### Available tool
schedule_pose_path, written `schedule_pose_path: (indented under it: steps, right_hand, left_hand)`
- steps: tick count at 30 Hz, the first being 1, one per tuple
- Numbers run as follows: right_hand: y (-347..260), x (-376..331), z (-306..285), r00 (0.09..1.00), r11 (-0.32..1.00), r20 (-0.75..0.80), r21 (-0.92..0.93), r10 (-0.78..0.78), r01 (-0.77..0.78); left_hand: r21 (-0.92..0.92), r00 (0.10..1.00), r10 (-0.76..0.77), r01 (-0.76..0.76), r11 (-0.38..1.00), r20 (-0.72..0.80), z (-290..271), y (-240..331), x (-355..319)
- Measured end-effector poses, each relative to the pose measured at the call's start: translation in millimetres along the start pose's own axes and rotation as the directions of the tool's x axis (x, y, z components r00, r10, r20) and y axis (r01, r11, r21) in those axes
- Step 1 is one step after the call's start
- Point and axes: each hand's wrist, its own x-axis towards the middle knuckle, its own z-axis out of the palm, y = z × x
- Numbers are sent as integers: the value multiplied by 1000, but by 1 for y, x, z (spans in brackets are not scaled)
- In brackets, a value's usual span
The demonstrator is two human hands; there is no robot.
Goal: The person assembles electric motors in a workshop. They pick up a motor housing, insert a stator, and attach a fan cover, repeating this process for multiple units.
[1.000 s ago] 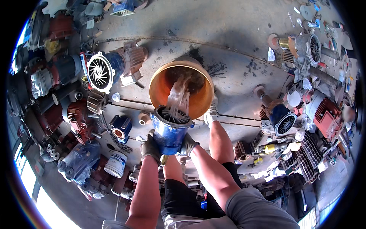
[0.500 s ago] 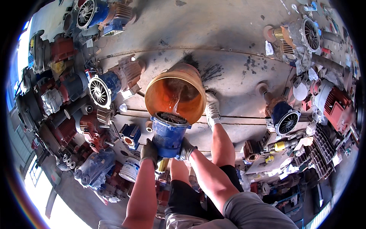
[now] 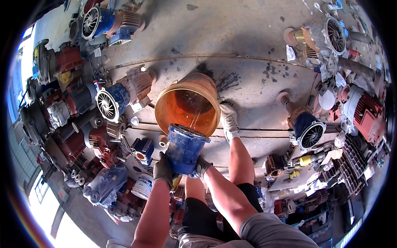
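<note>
A blue cylindrical metal housing (image 3: pixel 185 151) is tilted away from me, its flanged far end at the mouth of a large orange bucket (image 3: pixel 162 108). My gloved left hand (image 3: pixel 163 168) grips the near left side of the housing. On its near right side, my gloved right hand (image 3: pixel 201 166) is closed round it too. Thin streaks of liquid (image 3: pixel 194 120) run from the housing's far end into the bucket. The bucket leans with its opening toward me, and its bottom inside is in shadow. My white shoe (image 3: pixel 229 120) stands against the bucket's right side.
Blue pump motors with finned white rings lie at left (image 3: pixel 108 104) and right (image 3: pixel 311 134). A white pail (image 3: pixel 142 186) stands near my left forearm. Red motors (image 3: pixel 368 120) and dark finned parts (image 3: pixel 349 165) crowd the right side. Dark stains (image 3: pixel 228 80) mark the floor beyond the bucket.
The housing has tipped further, so its finned end no longer faces up into view. The liquid has thinned from a thick stream to fine streaks. The bucket has shifted slightly left.
</note>
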Motion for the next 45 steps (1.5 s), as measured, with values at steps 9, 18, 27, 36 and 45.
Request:
schedule_pose_path:
  steps: [9,18,27,36,45]
  right_hand:
    - [11,-22,29,997,999,-73,-3,-41,41]
    - [-3,6,3,994,998,99,-49,-38,43]
    - [3,1,12,994,992,47,-76,-100,104]
    - [4,5,15,987,981,1,-116,-158,157]
    - [14,-9,35,960,946,-15,-174,-279,272]
  left_hand:
    - [-585,932,-347,340,736,105,-7,26,-28]
    - [-574,932,-352,332,748,80,5,11,-16]
    - [-372,988,-128,151,916,87,12,-28,18]
    - [-333,998,1,20,943,61,22,-59,26]
    - [-473,1000,-23,23,881,5,52,-103,63]
